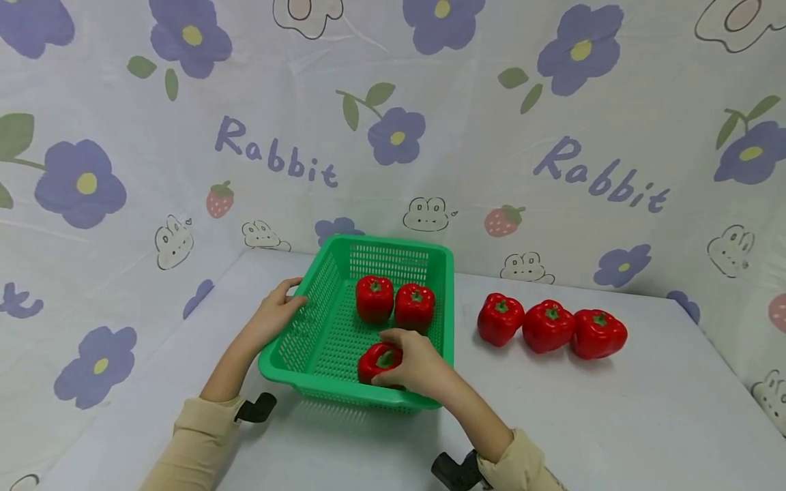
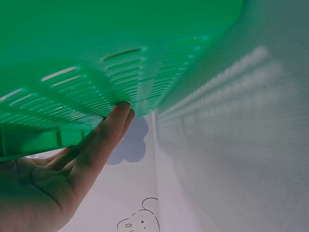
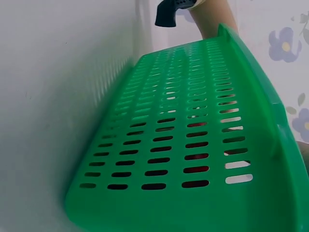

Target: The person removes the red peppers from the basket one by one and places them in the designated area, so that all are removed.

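A green slotted plastic basket (image 1: 344, 390) stands on the table. My left hand (image 1: 274, 315) grips its left rim, thumb over the edge; in the left wrist view the fingers (image 2: 104, 145) lie along the outer wall. Inside the basket's near right corner, my right hand (image 1: 417, 365) holds a red bell pepper (image 1: 370, 365) between thumb and fingers, partly covering it. Two more red bell peppers, one on the left (image 1: 374, 300) and one on the right (image 1: 414, 308), sit side by side farther back in the basket. The right wrist view mostly shows the basket's slotted outer wall (image 3: 174, 145).
To the basket's right, three red bell peppers stand in a row on the white table (image 1: 552, 423): a left one (image 1: 500, 319), a middle one (image 1: 548, 327) and a right one (image 1: 598, 334). A patterned cloth (image 1: 467, 136) hangs behind the table.
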Demonstrator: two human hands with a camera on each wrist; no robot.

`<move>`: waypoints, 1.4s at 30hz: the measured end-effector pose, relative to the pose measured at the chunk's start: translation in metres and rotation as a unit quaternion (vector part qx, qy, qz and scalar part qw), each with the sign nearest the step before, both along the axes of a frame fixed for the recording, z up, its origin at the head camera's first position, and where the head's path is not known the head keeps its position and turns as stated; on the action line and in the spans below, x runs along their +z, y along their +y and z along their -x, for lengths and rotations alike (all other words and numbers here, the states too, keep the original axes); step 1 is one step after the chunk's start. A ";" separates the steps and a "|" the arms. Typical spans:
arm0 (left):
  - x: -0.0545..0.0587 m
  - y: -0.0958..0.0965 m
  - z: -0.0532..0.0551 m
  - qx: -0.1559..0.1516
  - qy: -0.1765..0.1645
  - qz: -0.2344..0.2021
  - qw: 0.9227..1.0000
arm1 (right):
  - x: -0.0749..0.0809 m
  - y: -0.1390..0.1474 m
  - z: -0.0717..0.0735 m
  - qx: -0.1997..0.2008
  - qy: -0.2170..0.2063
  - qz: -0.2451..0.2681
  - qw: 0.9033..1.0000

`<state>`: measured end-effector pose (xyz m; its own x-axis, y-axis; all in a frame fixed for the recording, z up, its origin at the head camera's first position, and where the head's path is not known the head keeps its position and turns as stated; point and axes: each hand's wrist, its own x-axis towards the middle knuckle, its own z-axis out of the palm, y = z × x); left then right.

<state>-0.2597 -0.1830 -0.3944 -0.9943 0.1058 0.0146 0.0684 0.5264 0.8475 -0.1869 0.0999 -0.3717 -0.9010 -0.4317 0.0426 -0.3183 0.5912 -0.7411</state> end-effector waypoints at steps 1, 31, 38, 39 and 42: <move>0.000 0.000 0.000 -0.001 0.001 -0.001 1.000 | 0.000 0.000 0.000 -0.001 0.001 0.008 1.000; -0.001 -0.001 -0.002 -0.004 0.004 -0.001 1.000 | 0.042 0.057 -0.014 -0.092 0.029 0.151 0.984; -0.001 -0.001 -0.003 -0.006 0.006 -0.003 1.000 | 0.047 0.083 -0.019 -0.123 0.046 0.150 0.980; -0.001 -0.001 -0.003 -0.006 0.006 -0.005 1.000 | 0.047 0.086 -0.019 -0.128 0.047 0.150 0.979; -0.001 -0.001 -0.004 -0.004 0.007 -0.003 1.000 | 0.048 0.096 -0.021 -0.145 0.050 0.146 0.977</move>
<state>-0.2561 -0.1839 -0.3953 -0.9930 0.1141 0.0292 0.0848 0.5202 0.8498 -0.1655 0.1959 -0.3238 -0.9689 -0.1142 0.2194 -0.2473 0.4348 -0.8659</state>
